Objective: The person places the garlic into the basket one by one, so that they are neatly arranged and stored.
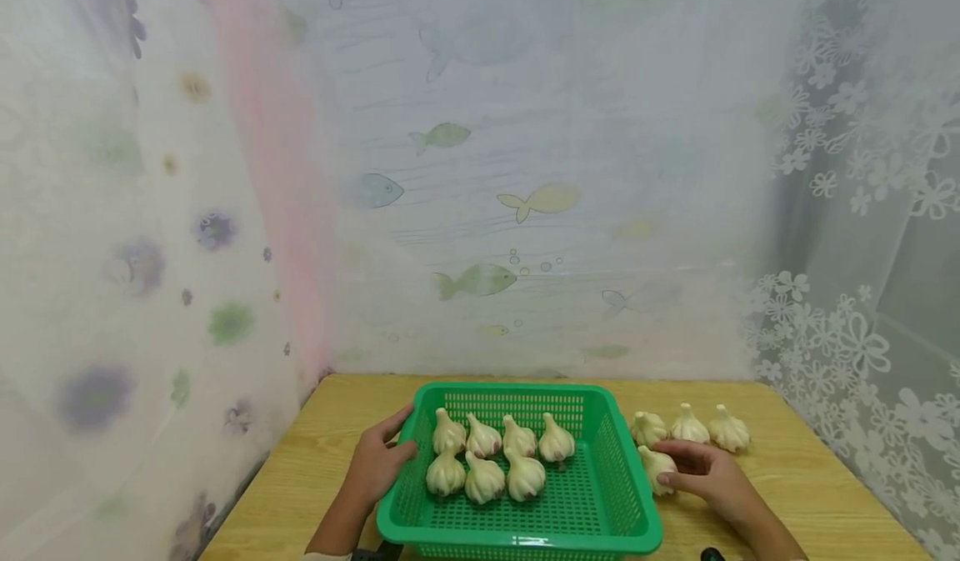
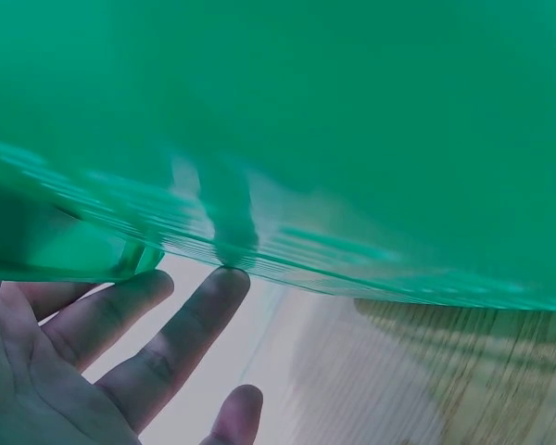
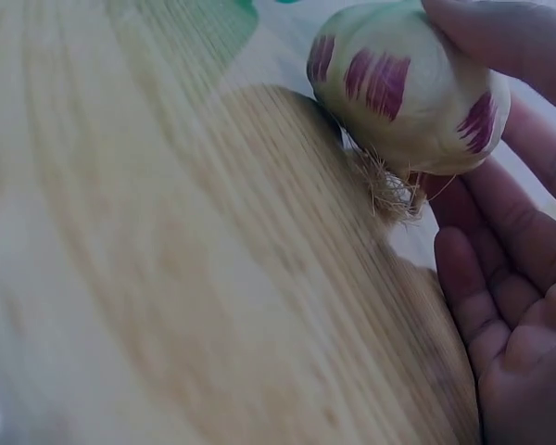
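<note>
Beside green basket (image 1: 517, 541): garlic bulb (image 1: 657, 471) pinched in right hand (image 1: 707, 471)

Near: right-hand thumb & fingertips grasp bulb just outside basket's R wall; can't tell if it's lifted off wood table (image 1: 810, 482). Left hand (image 1: 373, 463) holds L rim lightly — thumb over it, fingers outside. Mid: 7 bulbs (image 1: 484, 479) in basket, 2 rows (3 front, 4 behind). Farther: 3 loose bulbs (image 1: 688, 425) on table past right hand. Risks, prob.: roundish bulb rolls if tip pinch slips; knuckles nudge loose bulbs; basket slides if left hand eases off & R side gets bumped. Far: fish-print curtain (image 1: 547, 198).
</note>
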Available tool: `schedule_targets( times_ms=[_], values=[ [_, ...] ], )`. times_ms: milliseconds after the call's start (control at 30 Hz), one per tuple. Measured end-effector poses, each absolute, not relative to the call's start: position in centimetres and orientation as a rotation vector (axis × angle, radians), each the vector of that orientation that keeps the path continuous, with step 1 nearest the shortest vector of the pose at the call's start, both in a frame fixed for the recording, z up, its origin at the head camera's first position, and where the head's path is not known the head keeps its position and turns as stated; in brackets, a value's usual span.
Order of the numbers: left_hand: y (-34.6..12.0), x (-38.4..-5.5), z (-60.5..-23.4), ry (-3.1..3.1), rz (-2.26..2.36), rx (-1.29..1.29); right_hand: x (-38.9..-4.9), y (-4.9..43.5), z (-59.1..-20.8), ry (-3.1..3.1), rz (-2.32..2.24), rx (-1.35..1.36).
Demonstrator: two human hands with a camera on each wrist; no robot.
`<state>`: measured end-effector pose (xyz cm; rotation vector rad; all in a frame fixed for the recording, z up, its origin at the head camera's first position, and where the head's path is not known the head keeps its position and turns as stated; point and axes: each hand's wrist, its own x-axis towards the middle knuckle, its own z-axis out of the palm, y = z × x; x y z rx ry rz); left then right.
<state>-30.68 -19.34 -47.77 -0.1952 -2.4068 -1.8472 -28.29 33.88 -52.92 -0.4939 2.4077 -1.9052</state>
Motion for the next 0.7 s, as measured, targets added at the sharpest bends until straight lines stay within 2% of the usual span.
schedule_targets(
  times_ms=[400, 700],
  values=[
    [-19.32, -30.70, -47.74, -2.419, -1.841, -0.177, -28.23, 33.65, -52.54, 2.477, -1.875, -0.385],
    [-19.24, -30.62, -47.64, -2.416, -1.843, -0.174, -28.22, 33.49, -52.18, 2.546, -1.825, -0.196]
  ],
)
